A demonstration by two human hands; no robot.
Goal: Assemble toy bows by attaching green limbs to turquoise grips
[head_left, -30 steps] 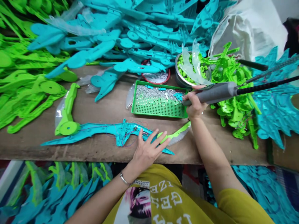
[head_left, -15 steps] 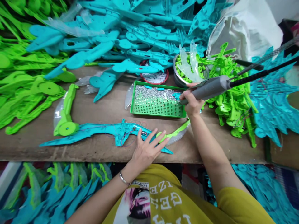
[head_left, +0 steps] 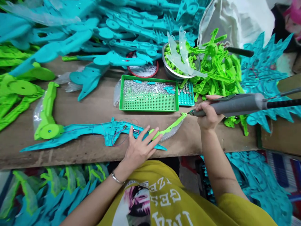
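Note:
My left hand [head_left: 141, 146] lies with fingers spread on the right end of a long blue plastic toy bow half [head_left: 82, 131], which has thin wires and small electronic parts inside. Its fingertips rest by a green and clear curved arm [head_left: 169, 128] joined to that end. Another green and clear arm [head_left: 48, 110] stands off the bow's left end. My right hand [head_left: 209, 114] is wrapped round a grey electric screwdriver [head_left: 237, 104], held nearly level. The screwdriver's tip is at the outer end of the right green arm. Whether a screw sits on the tip is too small to tell.
Behind the bow stands a green tray [head_left: 149, 110] of screws, beside a small blue tray [head_left: 188, 102]. Further back are a red bowl [head_left: 143, 75], a metal bowl [head_left: 168, 70] of green pieces, and heaps of blue parts [head_left: 131, 28] and green parts [head_left: 218, 69].
My right hand has brought the screwdriver from the tray's right side to the end of the right green arm. My left hand stays on the bow. The view has shifted right.

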